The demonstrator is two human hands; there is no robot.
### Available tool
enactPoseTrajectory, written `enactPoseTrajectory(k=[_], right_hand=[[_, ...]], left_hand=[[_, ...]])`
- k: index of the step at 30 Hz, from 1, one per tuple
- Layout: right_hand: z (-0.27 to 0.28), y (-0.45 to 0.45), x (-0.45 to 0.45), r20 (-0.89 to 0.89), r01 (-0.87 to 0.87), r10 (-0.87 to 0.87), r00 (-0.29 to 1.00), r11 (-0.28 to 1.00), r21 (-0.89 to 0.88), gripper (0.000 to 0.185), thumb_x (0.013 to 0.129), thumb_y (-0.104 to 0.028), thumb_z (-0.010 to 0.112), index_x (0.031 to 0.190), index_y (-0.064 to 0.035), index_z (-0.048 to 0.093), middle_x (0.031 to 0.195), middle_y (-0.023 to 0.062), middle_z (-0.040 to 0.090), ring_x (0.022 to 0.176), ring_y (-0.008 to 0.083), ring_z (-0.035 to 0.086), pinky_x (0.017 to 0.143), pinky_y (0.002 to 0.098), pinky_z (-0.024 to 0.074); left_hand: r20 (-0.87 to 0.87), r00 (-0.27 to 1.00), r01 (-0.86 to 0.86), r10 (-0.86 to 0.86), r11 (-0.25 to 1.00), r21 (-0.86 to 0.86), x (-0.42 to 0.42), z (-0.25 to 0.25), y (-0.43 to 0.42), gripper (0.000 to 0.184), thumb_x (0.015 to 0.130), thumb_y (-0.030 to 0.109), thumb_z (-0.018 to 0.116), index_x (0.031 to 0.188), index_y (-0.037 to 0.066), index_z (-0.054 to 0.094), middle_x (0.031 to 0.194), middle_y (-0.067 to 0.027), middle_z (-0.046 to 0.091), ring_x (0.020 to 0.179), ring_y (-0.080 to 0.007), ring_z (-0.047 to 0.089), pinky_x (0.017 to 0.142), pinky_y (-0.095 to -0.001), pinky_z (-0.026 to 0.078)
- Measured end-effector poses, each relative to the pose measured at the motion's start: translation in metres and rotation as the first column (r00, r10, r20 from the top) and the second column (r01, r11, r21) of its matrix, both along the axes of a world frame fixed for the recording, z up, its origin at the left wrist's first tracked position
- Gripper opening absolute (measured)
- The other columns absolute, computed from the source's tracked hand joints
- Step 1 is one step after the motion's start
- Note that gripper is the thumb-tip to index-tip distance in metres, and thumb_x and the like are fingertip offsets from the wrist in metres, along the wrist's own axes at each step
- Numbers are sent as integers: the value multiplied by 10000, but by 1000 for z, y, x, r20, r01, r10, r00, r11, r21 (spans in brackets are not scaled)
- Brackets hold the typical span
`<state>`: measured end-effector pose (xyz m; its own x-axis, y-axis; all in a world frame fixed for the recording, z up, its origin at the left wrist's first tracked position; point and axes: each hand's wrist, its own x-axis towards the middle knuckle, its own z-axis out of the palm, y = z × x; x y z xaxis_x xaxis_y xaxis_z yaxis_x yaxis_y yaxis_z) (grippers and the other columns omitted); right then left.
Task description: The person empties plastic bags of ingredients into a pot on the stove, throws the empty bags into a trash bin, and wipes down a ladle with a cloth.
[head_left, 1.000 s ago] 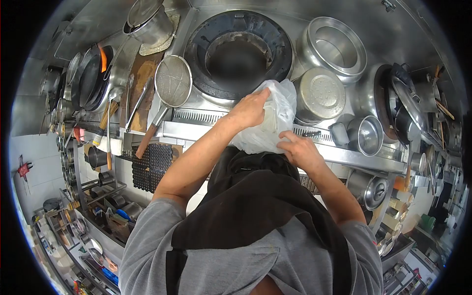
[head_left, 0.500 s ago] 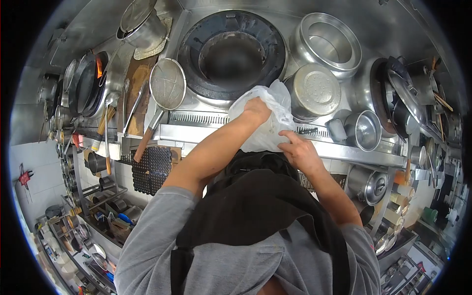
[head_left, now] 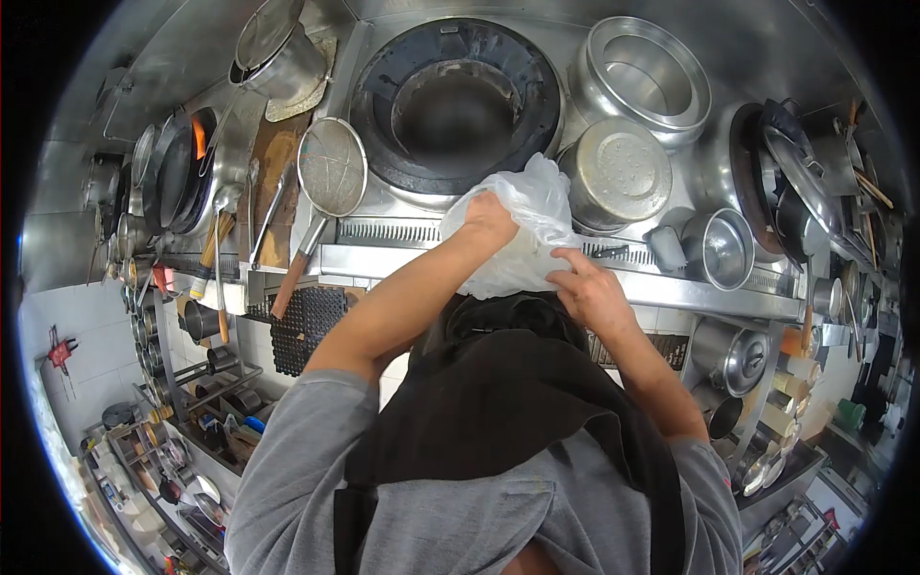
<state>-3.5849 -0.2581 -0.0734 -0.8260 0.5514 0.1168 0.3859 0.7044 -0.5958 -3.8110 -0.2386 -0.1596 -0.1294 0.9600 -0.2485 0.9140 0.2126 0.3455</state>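
Observation:
A crumpled, translucent white plastic bag [head_left: 537, 206] is in front of me at the front edge of the stove. My left hand [head_left: 491, 218] is down in the folds at the bag's left side, its fingertips hidden by the wrist and the plastic. On the bag's right edge, my right hand [head_left: 589, 289] pinches the plastic between thumb and fingers, its index finger partly stretched. What the bag contains cannot be made out. Just beyond it is the black wok burner ring [head_left: 383, 144].
A round wire strainer [head_left: 332, 168] with a wooden handle lies left of the burner. To the right stand a lidded-looking metal pot [head_left: 623, 172], a wide steel pot [head_left: 650, 72] and a small steel bowl [head_left: 721, 249]. A metal front ledge [head_left: 709, 292] runs along the stove.
My left hand has shifted slightly left and down at the bag, and its knuckles show more. My right hand keeps its hold on the bag's edge. The view has turned slightly.

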Motion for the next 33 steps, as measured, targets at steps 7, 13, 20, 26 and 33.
enactPoseTrajectory(k=[7, 13, 20, 26, 33], right_hand=[[13, 2, -12, -33, 74, -76, 997, 996, -49, 286, 692, -48, 712, 970, -86, 658, 1238, 163, 543, 749, 314, 655, 673, 402, 538], [18, 2, -16, -1, 107, -107, 994, 993, -57, 292, 716, -88, 720, 1001, -99, 656, 1232, 214, 530, 699, 345, 644, 661, 416, 536], [20, 1, -22, -34, 67, -70, 997, 996, -65, 213, 702, -30, 703, 908, -79, 679, 1226, 157, 552, 738, 282, 649, 665, 382, 542], [19, 0, -21, -54, -7, 5, 999, 999, -38, 172, 719, -4, 659, 879, -70, 665, 1209, 85, 573, 816, 252, 645, 684, 370, 537], [19, -3, -20, -74, 43, -45, 996, 999, -21, 192, 696, 27, 671, 872, -49, 675, 1180, 94, 600, 750, 246, 647, 658, 354, 539]], left_hand=[[61, 974, 210, -216, 973, 92, -22, 68, -55, 167, 803, 91, 597, 943, 33, 668, 1018, -165, 629, 924, -344, 643, 800, -422, 520], [352, 900, 109, -256, 915, 388, -40, 104, -90, 146, 773, 3, 627, 918, -6, 619, 1000, -167, 614, 863, -345, 638, 749, -434, 517], [486, 866, -114, -117, 900, 420, -59, 128, -76, 150, 798, 24, 645, 933, -2, 586, 902, -179, 652, 762, -349, 650, 635, -395, 506], [413, 903, -95, -119, 882, 462, -61, 163, -53, 99, 812, 36, 633, 886, 0, 578, 775, -188, 644, 726, -385, 634, 641, -419, 494], [415, 896, -60, -159, 881, 468, -57, 182, -41, 87, 823, 33, 624, 885, -1, 574, 791, -191, 645, 751, -388, 632, 642, -420, 488]])
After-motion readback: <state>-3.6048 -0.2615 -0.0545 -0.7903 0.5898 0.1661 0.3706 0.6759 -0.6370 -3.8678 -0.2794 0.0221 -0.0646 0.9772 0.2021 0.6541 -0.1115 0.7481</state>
